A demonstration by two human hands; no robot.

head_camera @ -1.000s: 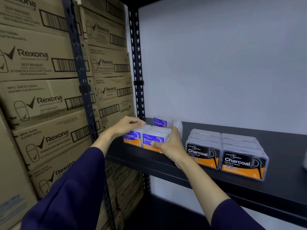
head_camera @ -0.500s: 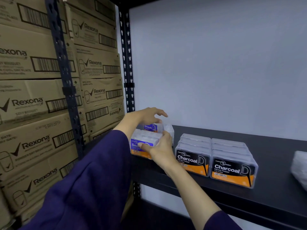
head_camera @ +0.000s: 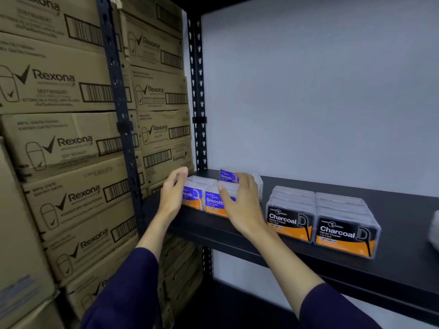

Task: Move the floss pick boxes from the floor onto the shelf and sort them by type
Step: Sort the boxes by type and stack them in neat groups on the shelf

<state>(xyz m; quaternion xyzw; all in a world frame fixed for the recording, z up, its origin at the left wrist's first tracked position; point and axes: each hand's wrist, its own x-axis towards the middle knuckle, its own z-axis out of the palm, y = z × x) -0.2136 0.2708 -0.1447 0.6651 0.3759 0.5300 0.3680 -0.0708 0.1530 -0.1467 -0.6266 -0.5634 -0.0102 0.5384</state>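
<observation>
Cartons: stacked brown Rexona cartons (head_camera: pixel 71 143) fill the bay to the left, behind a perforated black upright (head_camera: pixel 118 96).
Wall: pale wall (head_camera: pixel 320 91) behind the shelf.
Shelf: black shelf (head_camera: pixel 392 276) carrying all the boxes.
Charcoal boxes: two rows of Charcoal boxes (head_camera: pixel 320 219) near the front, right of the hands.
Smooth boxes: purple Smooth boxes (head_camera: pixel 213 198) at the left end, one standing behind them.
Right hand: right hand (head_camera: pixel 242 203) fingers spread over the Smooth boxes' right side, partly hiding the labels.
Left hand: left hand (head_camera: pixel 173 193) flat and straight against their left side.
</observation>
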